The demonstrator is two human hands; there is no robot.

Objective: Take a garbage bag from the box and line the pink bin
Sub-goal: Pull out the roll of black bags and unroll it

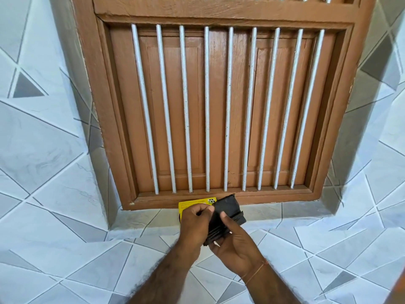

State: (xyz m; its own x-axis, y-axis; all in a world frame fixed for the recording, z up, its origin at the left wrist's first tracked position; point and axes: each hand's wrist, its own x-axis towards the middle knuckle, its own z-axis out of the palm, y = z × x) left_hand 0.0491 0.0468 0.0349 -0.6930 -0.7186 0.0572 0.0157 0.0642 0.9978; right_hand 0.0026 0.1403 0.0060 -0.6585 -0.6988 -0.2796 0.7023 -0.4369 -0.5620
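Note:
A folded black garbage bag (228, 212) is held in front of me at the window sill. My right hand (235, 244) cradles it from below with the thumb pressed on its face. My left hand (194, 224) pinches its left edge with the fingertips. Behind my left hand, a yellow box (190, 204) lies on the tiled sill, mostly hidden. The pink bin is not in view.
A brown wooden window (219, 106) with white vertical bars fills the wall straight ahead, shutters closed. Grey and white geometric tiles (54, 150) cover the wall on both sides and the sill ledge (274, 213).

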